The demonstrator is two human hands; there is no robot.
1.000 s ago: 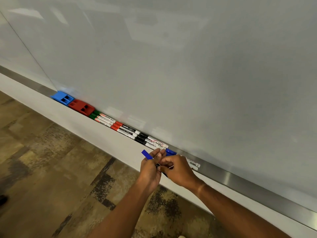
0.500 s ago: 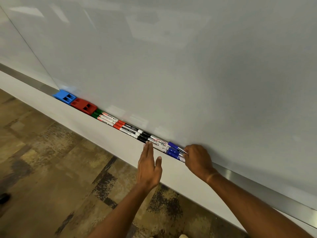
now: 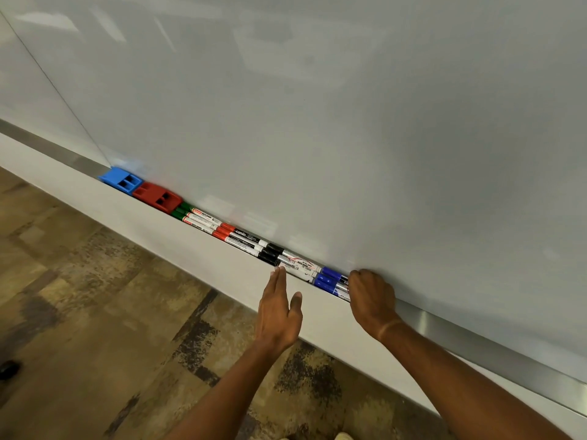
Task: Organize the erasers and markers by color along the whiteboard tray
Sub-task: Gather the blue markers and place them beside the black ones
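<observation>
Blue eraser, red eraser, green-, red-, black- and blue-capped markers, mottled brown floor.

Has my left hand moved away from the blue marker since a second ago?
Yes. The left hand let go and now hovers open below the whiteboard tray, left of the blue markers.

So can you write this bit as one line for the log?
tray: blue eraser, red eraser, then markers by color | right hand: on blue markers | left hand: open, beside tray
</observation>
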